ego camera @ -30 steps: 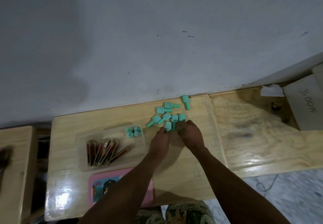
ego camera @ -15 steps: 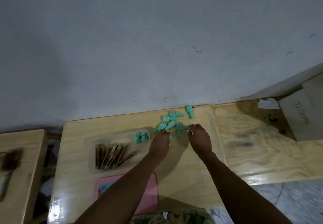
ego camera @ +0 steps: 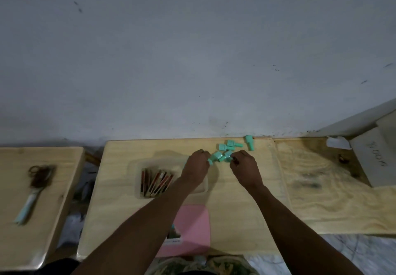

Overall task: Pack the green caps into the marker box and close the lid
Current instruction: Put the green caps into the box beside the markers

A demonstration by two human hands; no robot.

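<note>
2 bare hands work at the far edge of the pale wooden table (ego camera: 235,210), head view only. Left hand (ego camera: 196,167) and right hand (ego camera: 245,170) flank a loose heap of small teal-green plastic caps (ego camera: 222,155); the heap lies just beyond both sets of fingertips, between them.

Left fingers are curled, tips pinching or touching 1 cap at the heap's left end (ego camera: 211,161). Right fingers are bunched on caps at the heap's right end; whether they hold any, cannot tell.

Long axes of the caps run every way. 1 stray cap (ego camera: 249,143) lies apart at the back edge, axis roughly toward the wall, nearer the right hand.

Clear shallow plastic marker box (ego camera: 137,180), holding dark red-and-black markers (ego camera: 156,180), sits left of the heap, partly under the left forearm. Judgement: the carry goes left and toward the person, so the left hand is better placed.

Hidden or unclear: box's right half, any caps already inside, and the cap count. Pink rectangular lid (ego camera: 190,227) lies nearer the body, part covered by the forearm.
</note>
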